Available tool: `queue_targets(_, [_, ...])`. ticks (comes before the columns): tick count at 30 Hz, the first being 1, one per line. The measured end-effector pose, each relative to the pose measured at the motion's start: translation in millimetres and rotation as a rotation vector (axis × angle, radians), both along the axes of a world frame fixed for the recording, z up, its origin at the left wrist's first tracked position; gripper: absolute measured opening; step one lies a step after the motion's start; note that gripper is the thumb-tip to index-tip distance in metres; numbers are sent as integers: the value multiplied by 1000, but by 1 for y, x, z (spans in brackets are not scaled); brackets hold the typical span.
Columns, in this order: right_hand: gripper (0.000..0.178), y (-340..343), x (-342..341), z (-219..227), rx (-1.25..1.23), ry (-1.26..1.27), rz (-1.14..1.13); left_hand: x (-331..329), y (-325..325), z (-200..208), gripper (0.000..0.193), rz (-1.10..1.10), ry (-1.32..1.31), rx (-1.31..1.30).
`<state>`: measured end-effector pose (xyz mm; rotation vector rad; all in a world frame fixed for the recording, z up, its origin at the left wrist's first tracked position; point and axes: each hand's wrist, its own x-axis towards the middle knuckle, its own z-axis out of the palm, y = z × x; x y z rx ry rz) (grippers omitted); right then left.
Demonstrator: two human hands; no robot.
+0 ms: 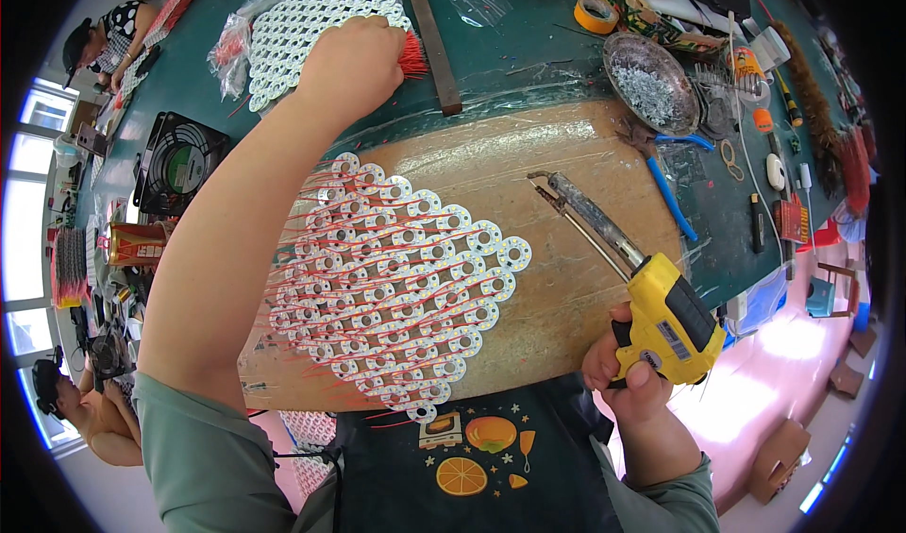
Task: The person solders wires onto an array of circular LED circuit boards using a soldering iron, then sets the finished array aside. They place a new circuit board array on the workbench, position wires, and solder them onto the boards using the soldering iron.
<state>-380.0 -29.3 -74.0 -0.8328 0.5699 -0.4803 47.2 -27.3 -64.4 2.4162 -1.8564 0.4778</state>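
My right hand (634, 368) is wrapped round the handle of a yellow soldering gun (672, 318), its dark tip pointing up and left over the brown work board. At the far side my left hand (354, 66) is closed, with its fingertips curled down and mostly hidden. Short red wires (412, 56) stick out in a bunch beside its fingers. That hand is over the edge of a sheet of white ring-shaped circuit boards (316, 23). Nearer me lies a second sheet of round LED boards (415, 278), with thin red wires strung across its rows.
A dark metal bar (434, 51) lies right of the wires. Beyond the work board (566, 146) are a bowl of metallic bits (651, 84), blue-handled pliers (672, 193) and orange tape (595, 14). A black fan (181, 165) stands left; two people are at work further left.
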Motion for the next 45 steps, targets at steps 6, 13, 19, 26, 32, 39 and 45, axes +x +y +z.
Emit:
queue_targets(6, [80, 1, 3, -2, -94, 16, -22, -2, -5, 2, 10, -4, -45, 60])
queue_targets(13, [78, 1, 1, -3, 24, -38, 12, -8, 2, 19, 16, 29, 81, 83])
queue_targets(19, [83, 2, 2, -3, -85, 23, -21, -1, 4, 17, 25, 11, 41, 139])
queue_targets(26, [81, 1, 2, -7, -92, -1, -11, -8, 4, 11, 18, 128, 100, 153])
queue_targets(32, [80, 1, 1, -6, -127, 12, -9, -17, 13, 12, 16, 140, 193, 113])
queue_targets(39, [81, 1, 3, -5, -130, -5, -11, 1, -2, 25, 13, 224, 452, 193])
queue_targets(45, [79, 0, 1, -8, -15, -72, -12, 5, -4, 28, 14, 168, 419, 251])
